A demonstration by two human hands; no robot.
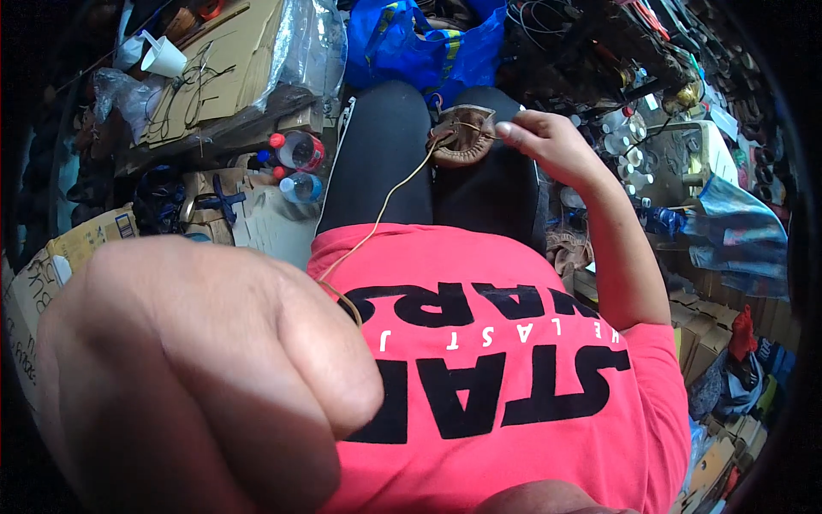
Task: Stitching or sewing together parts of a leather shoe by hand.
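A brown leather shoe upper (pixel 467 146) with a puckered, gathered edge lies across my thighs. From it a tan thread (pixel 383 210) runs slack over the pink shirt toward my left hand (pixel 197 368). That hand is raised very close to the camera and closed in a fist, with the thread passing in at its inner side; its fingertips are mostly hidden. At the right edge of the upper, my right hand (pixel 548 141) is closed in a pinch on a short stretch of thread that comes out of the leather. A needle cannot be made out.
A blue bag (pixel 428 51) stands beyond my knees. To the left are cardboard sheets (pixel 227 68), a white cup (pixel 163 57) and plastic bottles (pixel 300 150). Several white-capped bottles (pixel 629 150), a pale bin (pixel 698 146) and a blue cloth (pixel 741 231) crowd the right.
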